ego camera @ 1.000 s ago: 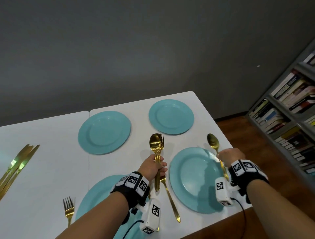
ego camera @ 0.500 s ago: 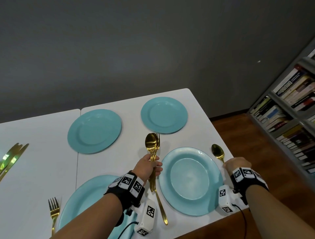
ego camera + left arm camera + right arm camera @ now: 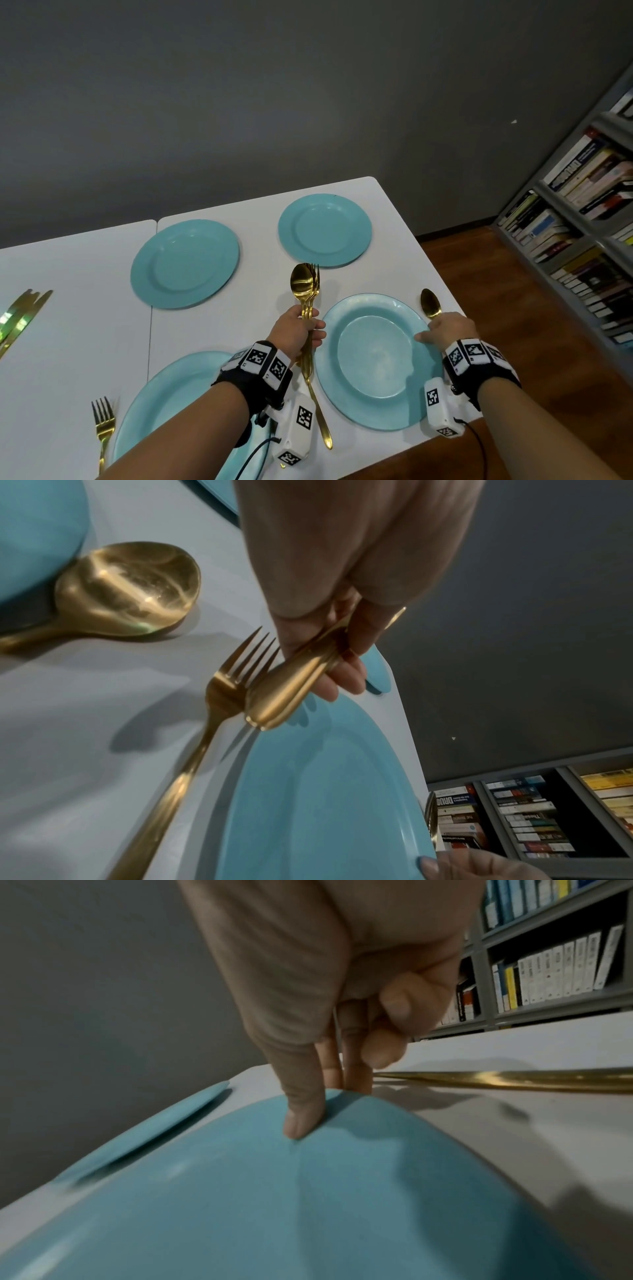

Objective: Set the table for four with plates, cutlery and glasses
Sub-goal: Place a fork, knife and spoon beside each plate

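Several teal plates lie on the white table (image 3: 78, 349). My left hand (image 3: 298, 330) grips a bundle of gold spoons and a fork (image 3: 303, 284) upright, just left of the near right plate (image 3: 373, 394). Their handle ends (image 3: 284, 696) hang over a gold fork (image 3: 222, 696) lying left of that plate. My right hand (image 3: 448, 329) pinches the plate's right rim, thumb (image 3: 301, 1118) on top, two fingers behind the edge. A gold spoon (image 3: 431, 303) lies on the table right of that plate, free of the hand. Another spoon (image 3: 126, 593) lies beside the near left plate (image 3: 164, 404).
Two more plates sit at the far side (image 3: 185, 263) (image 3: 324, 230). A second fork (image 3: 102, 425) lies left of the near left plate. Gold knives (image 3: 24, 315) lie at the far left. The table's right edge drops to a wood floor, with a bookshelf (image 3: 582, 222) beyond.
My right hand lowered the spoon onto the table right of the plate, let it go and moved onto the plate's rim. The left hand kept its bundle in place.
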A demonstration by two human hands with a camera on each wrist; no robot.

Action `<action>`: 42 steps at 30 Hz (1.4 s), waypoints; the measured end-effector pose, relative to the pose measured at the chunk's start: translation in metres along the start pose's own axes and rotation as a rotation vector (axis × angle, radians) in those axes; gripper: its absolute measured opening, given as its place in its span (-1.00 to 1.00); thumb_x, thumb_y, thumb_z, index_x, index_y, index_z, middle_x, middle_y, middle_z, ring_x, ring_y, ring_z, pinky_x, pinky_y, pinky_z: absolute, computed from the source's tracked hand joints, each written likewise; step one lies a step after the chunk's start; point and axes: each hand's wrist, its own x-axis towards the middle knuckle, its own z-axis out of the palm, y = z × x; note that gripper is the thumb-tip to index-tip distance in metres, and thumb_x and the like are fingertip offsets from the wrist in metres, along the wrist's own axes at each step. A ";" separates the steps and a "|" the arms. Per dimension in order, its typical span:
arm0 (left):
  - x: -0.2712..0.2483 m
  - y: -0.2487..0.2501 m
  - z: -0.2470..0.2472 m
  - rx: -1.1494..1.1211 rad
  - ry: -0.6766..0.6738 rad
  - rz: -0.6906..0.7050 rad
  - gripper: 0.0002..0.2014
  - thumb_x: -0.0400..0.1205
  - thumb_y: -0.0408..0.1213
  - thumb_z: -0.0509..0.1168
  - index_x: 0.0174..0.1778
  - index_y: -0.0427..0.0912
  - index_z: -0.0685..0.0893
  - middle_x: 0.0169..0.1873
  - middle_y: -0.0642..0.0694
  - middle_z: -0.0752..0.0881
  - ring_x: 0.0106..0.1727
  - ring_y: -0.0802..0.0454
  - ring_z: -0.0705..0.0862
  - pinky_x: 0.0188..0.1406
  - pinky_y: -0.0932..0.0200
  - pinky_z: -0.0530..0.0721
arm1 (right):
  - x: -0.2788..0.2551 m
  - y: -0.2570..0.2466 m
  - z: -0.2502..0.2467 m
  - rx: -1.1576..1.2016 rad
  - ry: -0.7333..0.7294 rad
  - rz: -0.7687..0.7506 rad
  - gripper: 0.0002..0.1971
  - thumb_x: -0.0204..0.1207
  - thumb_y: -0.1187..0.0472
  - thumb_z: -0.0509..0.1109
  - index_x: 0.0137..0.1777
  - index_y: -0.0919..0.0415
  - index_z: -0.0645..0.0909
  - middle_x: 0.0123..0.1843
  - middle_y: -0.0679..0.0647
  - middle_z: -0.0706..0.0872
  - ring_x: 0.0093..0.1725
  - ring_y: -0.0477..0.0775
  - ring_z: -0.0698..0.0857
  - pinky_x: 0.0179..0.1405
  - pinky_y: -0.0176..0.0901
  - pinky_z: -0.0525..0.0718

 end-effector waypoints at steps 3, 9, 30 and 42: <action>0.000 -0.001 -0.002 0.027 0.002 0.007 -0.84 0.65 -0.53 0.11 -0.07 -0.20 0.50 -0.29 -0.21 0.61 -0.35 -0.05 0.57 -0.31 0.13 0.59 | 0.004 0.002 0.004 -0.023 -0.019 0.049 -0.54 0.38 -0.24 0.45 -0.04 0.19 0.66 -0.29 -0.03 0.56 -0.17 -0.01 0.59 -0.53 -0.31 0.37; -0.002 -0.003 -0.010 0.035 0.024 0.031 -0.85 0.66 -0.51 0.11 -0.06 -0.19 0.52 -0.26 -0.21 0.64 -0.34 -0.05 0.62 -0.28 0.13 0.64 | 0.004 0.015 0.000 -0.007 -0.035 0.091 -0.52 0.40 -0.20 0.47 0.05 0.22 0.67 -0.36 0.00 0.51 -0.18 0.03 0.61 -0.59 -0.26 0.33; -0.010 -0.005 -0.050 -0.039 0.162 0.061 -0.88 0.62 -0.48 0.24 -0.10 -0.16 0.56 -0.23 -0.20 0.66 -0.29 -0.02 0.65 -0.15 0.14 0.69 | -0.112 -0.141 0.077 -0.157 -0.146 -0.469 -0.67 0.44 -0.01 0.48 0.09 0.19 0.69 0.10 0.10 0.75 0.09 0.11 0.73 -0.07 -0.16 0.62; -0.012 -0.009 -0.050 -0.055 0.106 0.041 -0.89 0.62 -0.48 0.23 -0.10 -0.17 0.54 -0.26 -0.21 0.63 -0.31 -0.04 0.61 -0.25 0.15 0.64 | -0.111 -0.129 0.069 -0.149 -0.068 -0.408 -0.69 0.47 0.02 0.47 0.10 0.20 0.67 0.10 0.09 0.76 0.09 0.10 0.74 -0.10 -0.19 0.56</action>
